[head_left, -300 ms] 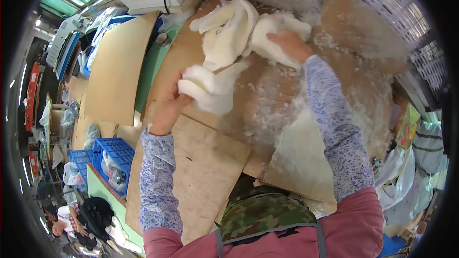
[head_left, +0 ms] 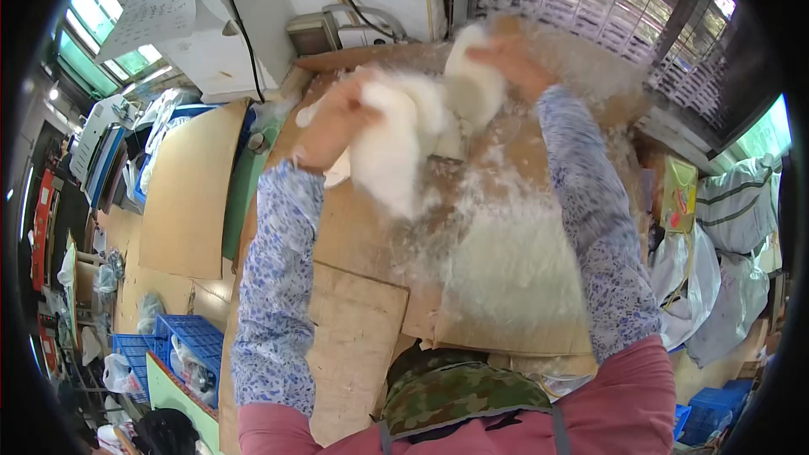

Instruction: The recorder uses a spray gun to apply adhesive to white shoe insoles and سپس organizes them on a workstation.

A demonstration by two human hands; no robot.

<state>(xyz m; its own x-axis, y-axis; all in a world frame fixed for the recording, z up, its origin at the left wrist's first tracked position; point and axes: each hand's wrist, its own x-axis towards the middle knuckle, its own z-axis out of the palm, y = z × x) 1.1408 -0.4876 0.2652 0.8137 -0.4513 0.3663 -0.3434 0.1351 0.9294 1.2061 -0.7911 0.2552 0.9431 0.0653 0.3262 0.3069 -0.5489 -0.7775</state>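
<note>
My left hand (head_left: pixel 333 122) grips a soft white fluffy piece of padding (head_left: pixel 388 156), blurred by motion and hanging down over the work surface. Farther back to the right, my right hand (head_left: pixel 516 69) has its fingers on another curved white padding piece (head_left: pixel 470 80), held up on edge. More white padding (head_left: pixel 339 170) shows behind my left wrist, partly hidden by it. Loose white fibres (head_left: pixel 472 177) lie scattered over the brown cardboard surface (head_left: pixel 354 219) below both hands.
A wooden board (head_left: pixel 358 320) lies at the near left. Blue crates (head_left: pixel 198 345) and a leaning tan board (head_left: pixel 194 194) stand to the left. At the back are a white wall with a black cable (head_left: pixel 227 0) and a mesh grille (head_left: pixel 581 0). White sacks (head_left: pixel 733 211) hang at the right.
My view has tilted up toward the wall and grille. My left hand has moved away from me with its padding piece; my right hand has lifted its piece from the surface.
</note>
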